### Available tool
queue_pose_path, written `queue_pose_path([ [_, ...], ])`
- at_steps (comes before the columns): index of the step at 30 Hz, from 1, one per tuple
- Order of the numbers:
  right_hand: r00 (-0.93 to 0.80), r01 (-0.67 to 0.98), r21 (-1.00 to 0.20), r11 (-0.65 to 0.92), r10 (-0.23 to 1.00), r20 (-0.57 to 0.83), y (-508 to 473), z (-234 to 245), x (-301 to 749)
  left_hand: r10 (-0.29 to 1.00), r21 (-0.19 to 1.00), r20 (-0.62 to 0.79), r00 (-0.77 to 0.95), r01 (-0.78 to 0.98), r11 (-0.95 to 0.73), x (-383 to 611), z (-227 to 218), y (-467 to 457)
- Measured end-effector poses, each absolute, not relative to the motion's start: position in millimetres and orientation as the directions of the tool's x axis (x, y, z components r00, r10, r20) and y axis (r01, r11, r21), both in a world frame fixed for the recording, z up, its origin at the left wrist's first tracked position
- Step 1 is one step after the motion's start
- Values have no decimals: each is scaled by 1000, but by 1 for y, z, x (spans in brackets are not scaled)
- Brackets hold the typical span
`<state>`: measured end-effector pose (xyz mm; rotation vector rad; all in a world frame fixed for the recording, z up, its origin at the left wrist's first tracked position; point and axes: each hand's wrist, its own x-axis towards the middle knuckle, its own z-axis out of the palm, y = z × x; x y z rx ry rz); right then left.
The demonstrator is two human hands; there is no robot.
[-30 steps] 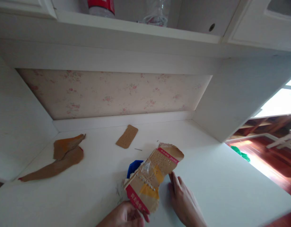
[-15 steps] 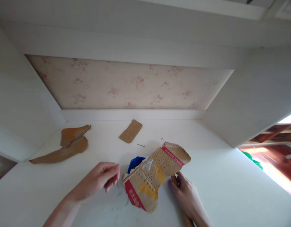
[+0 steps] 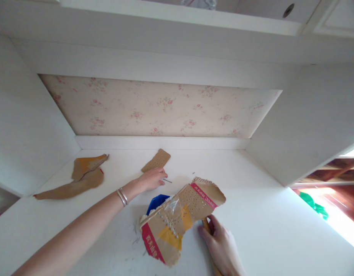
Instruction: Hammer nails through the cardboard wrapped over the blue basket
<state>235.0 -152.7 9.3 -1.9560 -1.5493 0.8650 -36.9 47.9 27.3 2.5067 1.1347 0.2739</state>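
Observation:
My left hand [image 3: 153, 179], with two silver bracelets [image 3: 122, 196] at the wrist, reaches forward. Its thumb and fingers are apart around one end of a thin metal nail [image 3: 168, 181] lying on the white surface. A small perforated brown piece of cardboard [image 3: 158, 159] lies just behind that hand. My right hand [image 3: 221, 241] is wrapped round a wooden handle [image 3: 206, 225]; the far end of its tool is hidden. Left of it rests a larger cardboard piece [image 3: 191, 201] with red printed bands, yellow tape, holes and rows of grey nail heads.
Something blue [image 3: 157, 203] shows from behind the large cardboard. Torn cardboard [image 3: 89, 180] lies at the left. White side panels [image 3: 303, 122] and a flowered back wall [image 3: 165, 107] enclose the surface. A green thing [image 3: 313, 205] is beyond the right edge.
My left hand has moved forward and right, from beside the large cardboard to the nail, and its fingers have opened. My right hand keeps its hold. The view has shifted slightly.

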Motion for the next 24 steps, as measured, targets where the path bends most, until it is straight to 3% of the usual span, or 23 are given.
queue_pose_path([
  [6, 151, 667, -712, -220, 976, -160, -152, 11, 235, 727, 334, 50, 685, 674, -659, -32, 13, 49],
  [11, 154, 659, -721, -214, 977, -149, -152, 9, 236, 763, 364, 100, 639, 690, -625, -32, 15, 41],
  [18, 193, 559, -793, -242, 968, -159, -154, 4, 240, 891, 561, 229, 391, 695, -449, -53, 56, 13],
  [23, 345, 333, -892, -305, 920, -186, -157, 0, 245, 939, 722, 200, 278, 606, -333, -61, 85, -64],
  [24, 382, 274, -912, -306, 905, -189, -158, -1, 246, 960, 823, 145, 240, 509, -252, -59, 88, -81],
])
